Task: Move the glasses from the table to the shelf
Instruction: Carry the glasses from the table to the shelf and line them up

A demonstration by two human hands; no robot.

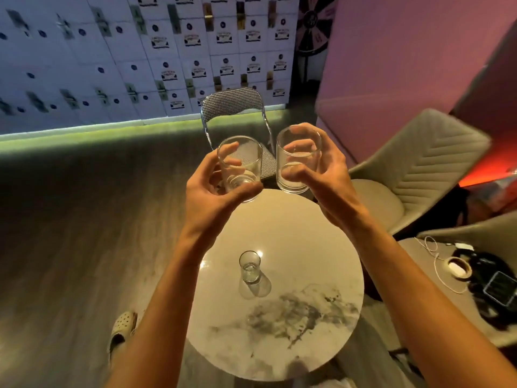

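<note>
Two clear, empty tumblers are held above the far edge of the round marble table [279, 317]: the left glass [240, 166] tilted, the right glass [297, 161] near upright. A third, smaller glass [249, 266] stands upright near the table's centre.

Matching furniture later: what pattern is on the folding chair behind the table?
A small black-and-white houndstooth check on the folding chair, clearest in the head view.

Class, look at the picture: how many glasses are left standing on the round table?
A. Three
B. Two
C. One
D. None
C: a single small glass stands on the round table, while the left hand and the right hand each hold a larger glass up above the table's far edge.
</note>
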